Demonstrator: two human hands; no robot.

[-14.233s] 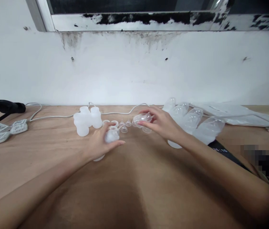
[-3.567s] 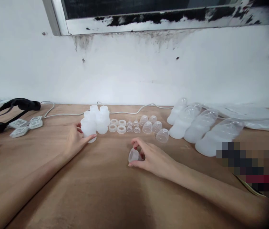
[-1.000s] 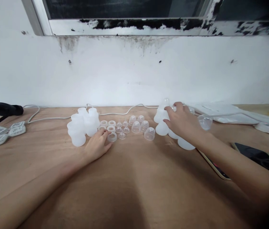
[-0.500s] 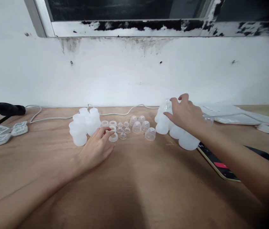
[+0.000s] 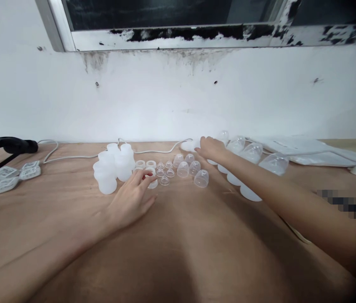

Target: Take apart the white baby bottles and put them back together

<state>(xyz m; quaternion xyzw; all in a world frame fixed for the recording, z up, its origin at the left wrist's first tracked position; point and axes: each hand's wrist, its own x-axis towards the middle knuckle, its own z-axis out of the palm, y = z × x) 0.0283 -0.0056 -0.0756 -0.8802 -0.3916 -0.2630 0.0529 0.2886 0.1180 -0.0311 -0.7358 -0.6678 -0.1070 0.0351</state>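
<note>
My left hand (image 5: 135,189) rests low over the table with its fingers apart, the fingertips at a group of white screw rings (image 5: 151,184). Left of it stand several frosted white bottles (image 5: 107,181) in a cluster. Small clear nipples (image 5: 164,180) and larger clear dome caps (image 5: 201,179) are set out to the right of the rings. My right hand (image 5: 212,148) is closed around a frosted bottle (image 5: 189,145), which is tipped sideways and points left. Beneath and behind my right forearm are bottles topped with clear domes (image 5: 253,152); the arm hides part of them.
A white cable (image 5: 159,151) runs along the wall. Wrapped white packets (image 5: 4,184) and a black strap-like object (image 5: 17,145) lie at left. Plastic bags (image 5: 304,151) lie at back right. Under my right forearm a phone's edge (image 5: 298,233) shows.
My right hand has moved left from the domed bottles, now with a tipped bottle in its grip. My left hand stays by the rings. The view has shifted slightly.
</note>
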